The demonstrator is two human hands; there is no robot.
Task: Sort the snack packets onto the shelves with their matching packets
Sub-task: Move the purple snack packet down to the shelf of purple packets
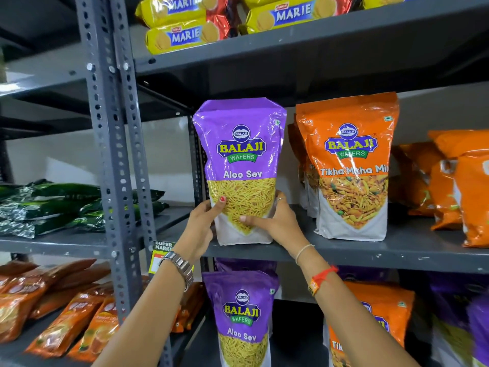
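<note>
A purple Aloo Sev packet (239,154) stands upright at the left end of the middle shelf (370,256). My left hand (202,226) grips its lower left side and my right hand (275,221) grips its lower right side. Right beside it stands an orange Tikha Mitha Mix packet (352,165), with more orange packets behind it. On the shelf below, another purple Aloo Sev packet (242,316) stands upright next to a second orange Tikha Mitha Mix packet (381,313), partly hidden by my right forearm.
Yellow Marie biscuit packs (180,30) lie on the top shelf. Orange bags (460,186) fill the middle shelf's right end. Grey slotted uprights (116,154) divide the racks. The left rack holds dark green packets (53,207) and brown-orange sachets (53,308).
</note>
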